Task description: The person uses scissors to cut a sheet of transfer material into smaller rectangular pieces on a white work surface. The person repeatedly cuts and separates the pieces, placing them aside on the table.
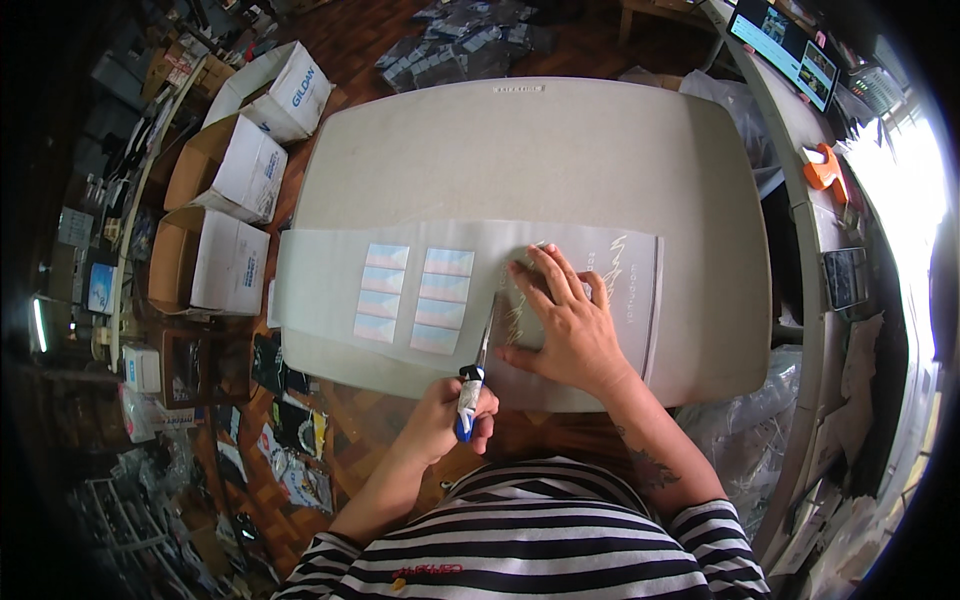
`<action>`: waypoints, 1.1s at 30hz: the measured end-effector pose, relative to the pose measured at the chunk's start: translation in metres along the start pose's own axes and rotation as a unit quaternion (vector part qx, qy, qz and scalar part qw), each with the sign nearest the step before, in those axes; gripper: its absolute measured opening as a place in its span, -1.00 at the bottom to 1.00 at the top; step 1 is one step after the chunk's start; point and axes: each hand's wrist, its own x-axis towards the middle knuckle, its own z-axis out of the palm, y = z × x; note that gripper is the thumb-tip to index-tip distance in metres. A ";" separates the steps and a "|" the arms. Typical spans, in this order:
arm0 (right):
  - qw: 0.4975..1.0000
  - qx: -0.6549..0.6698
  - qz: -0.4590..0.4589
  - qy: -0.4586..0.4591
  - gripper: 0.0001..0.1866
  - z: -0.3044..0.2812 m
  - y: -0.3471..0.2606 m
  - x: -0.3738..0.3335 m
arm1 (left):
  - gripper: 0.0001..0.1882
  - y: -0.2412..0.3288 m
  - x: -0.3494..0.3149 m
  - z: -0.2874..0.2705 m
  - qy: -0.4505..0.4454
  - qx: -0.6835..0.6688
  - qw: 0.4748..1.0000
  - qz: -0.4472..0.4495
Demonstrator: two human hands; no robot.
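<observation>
A long translucent film sheet lies across the near part of the grey table. Two columns of pastel pink-and-blue rectangles are printed on its left half; pale script lettering runs along its right part. My left hand, at the table's near edge, is closed around the white, blue and black handles of scissors. Their narrow blades point away from me and reach over the film, between the rectangles and the lettering. My right hand rests flat on the lettered part, fingers spread, covering some of it.
Open cardboard boxes stand left of the table. At the right, a side counter holds a phone, an orange tape dispenser and a screen. Clear plastic bags bulge below it. Dark packets lie on the floor beyond the table.
</observation>
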 end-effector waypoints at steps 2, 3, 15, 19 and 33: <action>1.000 0.001 -0.001 0.003 0.01 0.001 -0.001 0.000 | -0.72 0.006 0.003 0.001 0.005 0.003 1.000 0.002; 1.000 0.002 -0.002 0.007 0.00 0.001 -0.002 0.000 | -0.72 0.009 0.005 0.001 0.007 0.011 1.000 -0.002; 1.000 -0.005 -0.012 0.018 -0.09 0.000 0.000 -0.001 | -0.77 0.016 0.021 0.009 0.016 -0.036 0.999 -0.001; 0.999 -0.029 -0.012 0.009 -0.03 0.005 0.002 -0.002 | -0.78 0.021 0.025 0.007 0.009 -0.027 0.999 -0.018; 0.999 -0.006 -0.032 0.001 -0.08 -0.003 0.003 0.001 | -0.77 0.059 0.062 0.006 0.005 -0.006 1.000 0.015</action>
